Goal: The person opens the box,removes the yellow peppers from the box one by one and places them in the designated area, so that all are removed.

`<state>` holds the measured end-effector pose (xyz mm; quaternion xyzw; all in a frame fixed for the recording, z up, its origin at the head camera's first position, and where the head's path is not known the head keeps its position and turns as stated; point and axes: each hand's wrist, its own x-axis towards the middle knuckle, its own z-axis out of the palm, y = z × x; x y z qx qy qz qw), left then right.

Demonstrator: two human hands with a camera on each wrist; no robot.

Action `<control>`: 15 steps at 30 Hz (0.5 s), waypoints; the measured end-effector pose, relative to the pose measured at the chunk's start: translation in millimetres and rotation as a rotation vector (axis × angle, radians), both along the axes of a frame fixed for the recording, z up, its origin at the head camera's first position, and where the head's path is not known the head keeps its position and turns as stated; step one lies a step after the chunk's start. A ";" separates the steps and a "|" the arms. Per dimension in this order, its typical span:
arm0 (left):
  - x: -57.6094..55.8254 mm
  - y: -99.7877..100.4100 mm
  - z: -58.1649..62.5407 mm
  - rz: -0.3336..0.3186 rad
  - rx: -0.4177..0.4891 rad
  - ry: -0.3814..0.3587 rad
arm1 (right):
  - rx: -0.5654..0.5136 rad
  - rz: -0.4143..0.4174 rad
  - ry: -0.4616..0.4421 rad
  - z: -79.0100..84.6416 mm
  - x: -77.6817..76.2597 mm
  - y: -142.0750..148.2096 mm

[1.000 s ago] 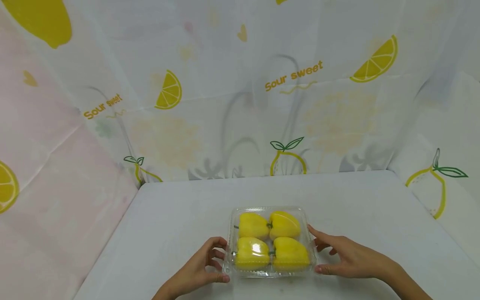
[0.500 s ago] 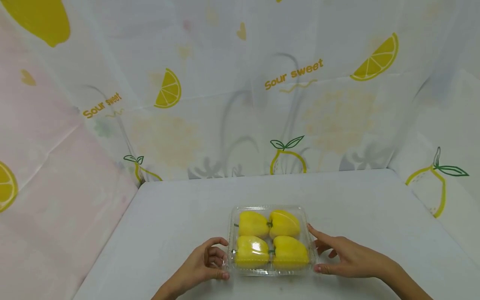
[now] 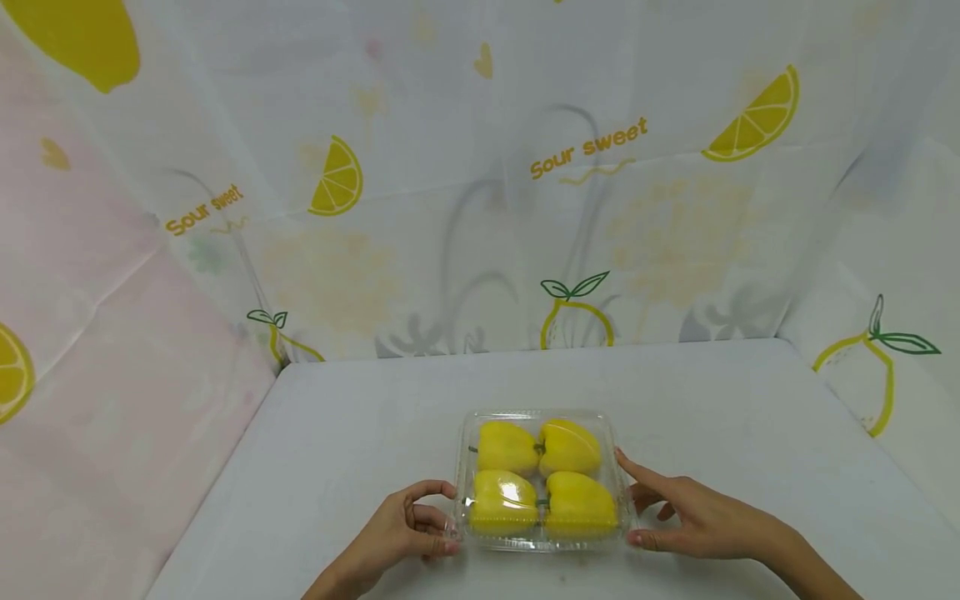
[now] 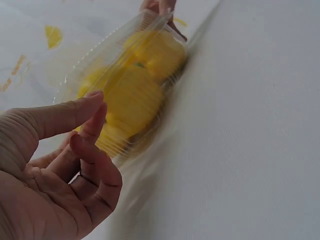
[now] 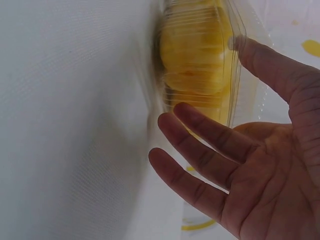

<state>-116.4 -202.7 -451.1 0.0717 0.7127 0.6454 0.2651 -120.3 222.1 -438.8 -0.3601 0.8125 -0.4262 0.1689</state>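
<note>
A clear plastic clamshell box [image 3: 543,547] sits on the white table, holding several yellow bell peppers [image 3: 577,504] with green stems. At its left side is my left hand [image 3: 397,529], its index fingertip by the edge and its thumb near the front corner. The other fingers of that hand curl loosely beside the box. My right hand [image 3: 705,517] touches the opposite side: the index finger lies along the edge, and the thumb [image 5: 265,62] rests on the rim in the right wrist view. Its remaining fingers are spread and relaxed, gripping nothing.
White table [image 3: 360,417] extends around the box, with more of its surface behind and to both sides. A lemon-printed cloth [image 3: 420,275] rises along the back edge, and similar cloth hangs at the left and right.
My left thumb has shifted slightly up along the front left corner, with small changes in the left fingers' bend. The box and my right hand stay almost in place.
</note>
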 end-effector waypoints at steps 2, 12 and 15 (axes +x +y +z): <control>-0.3 0.4 0.8 0.012 -0.013 -0.017 | 0.007 -0.003 0.005 -0.1 0.0 0.3; 1.8 1.5 3.9 0.020 -0.027 -0.040 | 0.062 -0.013 0.030 4.8 -1.4 0.2; 2.9 2.0 5.8 0.006 -0.032 -0.021 | 0.100 -0.031 0.076 7.1 -0.6 0.7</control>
